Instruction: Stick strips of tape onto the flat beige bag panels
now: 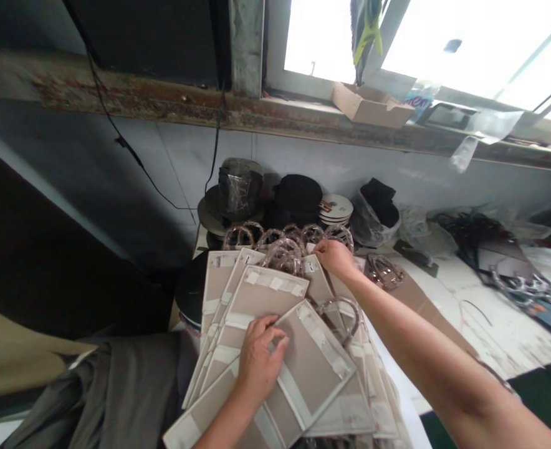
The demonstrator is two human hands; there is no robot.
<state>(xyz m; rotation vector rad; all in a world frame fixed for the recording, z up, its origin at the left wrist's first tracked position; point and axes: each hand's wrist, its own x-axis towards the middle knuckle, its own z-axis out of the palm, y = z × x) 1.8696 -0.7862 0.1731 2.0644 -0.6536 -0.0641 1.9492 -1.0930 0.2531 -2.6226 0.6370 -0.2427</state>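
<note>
A pile of beige bag panels (268,299) with pale edges and brown, plastic-wrapped handles (282,252) spreads in front of me. My left hand (261,352) rests on the topmost, slanted panel (317,358), with curled thumb and forefinger at its left edge. A single handle (348,318) sticks out from that panel's upper right side. Farther back, my right hand (335,257) has its fingers pinched at the top edge of another panel (315,274), beside the row of handles. Its fingertips are partly hidden.
Black rolls (297,196) and white reels (336,207) stand against the wall behind the pile. On the right, the white table (472,312) carries dark straps and bag parts (504,249). Grey cloth (130,386) hangs at the left. An open carton (371,107) sits on the windowsill.
</note>
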